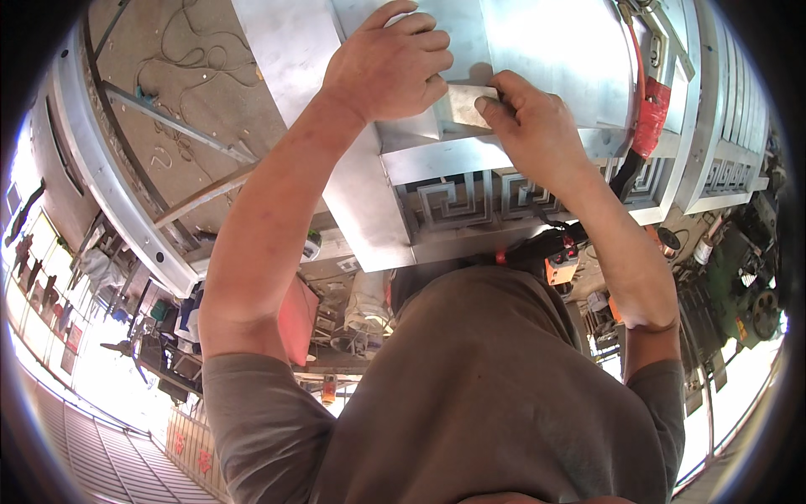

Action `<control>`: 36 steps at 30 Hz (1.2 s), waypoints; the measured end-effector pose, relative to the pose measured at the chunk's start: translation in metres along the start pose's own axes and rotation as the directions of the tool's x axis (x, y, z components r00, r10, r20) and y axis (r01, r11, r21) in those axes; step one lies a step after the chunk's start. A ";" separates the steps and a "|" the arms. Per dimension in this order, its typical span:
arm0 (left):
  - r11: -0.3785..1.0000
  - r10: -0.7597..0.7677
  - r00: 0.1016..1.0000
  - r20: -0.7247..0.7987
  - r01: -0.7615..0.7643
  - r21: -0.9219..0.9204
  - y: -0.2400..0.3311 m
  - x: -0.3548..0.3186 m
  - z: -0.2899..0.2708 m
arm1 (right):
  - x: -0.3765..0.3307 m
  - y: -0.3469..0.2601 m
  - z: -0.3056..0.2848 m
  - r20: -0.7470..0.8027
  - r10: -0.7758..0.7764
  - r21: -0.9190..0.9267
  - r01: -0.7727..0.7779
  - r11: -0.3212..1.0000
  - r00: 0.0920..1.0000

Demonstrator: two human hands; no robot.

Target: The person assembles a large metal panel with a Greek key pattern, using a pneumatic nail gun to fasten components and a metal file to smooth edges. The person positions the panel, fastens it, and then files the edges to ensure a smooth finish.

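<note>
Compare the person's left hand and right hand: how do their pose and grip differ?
The left hand sits higher in the picture; the right hand sits lower. The left hand has its fingers curled, and whether it grips anything is hidden; the right hand visibly pinches a pale flat piece, its thumb on the upper side. Both hands are bare and over the silvery metalwork.
</note>
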State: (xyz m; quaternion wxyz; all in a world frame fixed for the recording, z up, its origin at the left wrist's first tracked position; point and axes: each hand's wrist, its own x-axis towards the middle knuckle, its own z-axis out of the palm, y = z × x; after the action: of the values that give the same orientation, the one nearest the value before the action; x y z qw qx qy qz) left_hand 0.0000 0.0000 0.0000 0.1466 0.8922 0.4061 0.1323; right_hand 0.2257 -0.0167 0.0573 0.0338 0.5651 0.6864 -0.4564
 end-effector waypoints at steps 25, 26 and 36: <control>1.000 0.021 0.999 -0.044 -0.020 0.012 0.002 0.002 0.000 | -0.011 0.018 0.013 -0.004 -0.012 0.138 0.012 0.990 1.000; 1.000 0.023 0.999 -0.043 -0.023 0.015 0.002 0.002 0.000 | -0.011 0.018 0.013 -0.024 -0.017 0.144 0.020 0.989 1.000; 1.000 0.015 0.999 -0.047 -0.015 0.014 0.001 0.003 0.001 | -0.013 0.015 0.012 -0.058 -0.053 0.175 0.063 0.983 0.997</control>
State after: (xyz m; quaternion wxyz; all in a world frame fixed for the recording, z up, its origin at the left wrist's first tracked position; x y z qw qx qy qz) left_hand 0.0030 0.0014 0.0000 0.1299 0.8929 0.4036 0.1515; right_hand 0.2364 -0.0353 0.0488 -0.0482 0.5576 0.6601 -0.5010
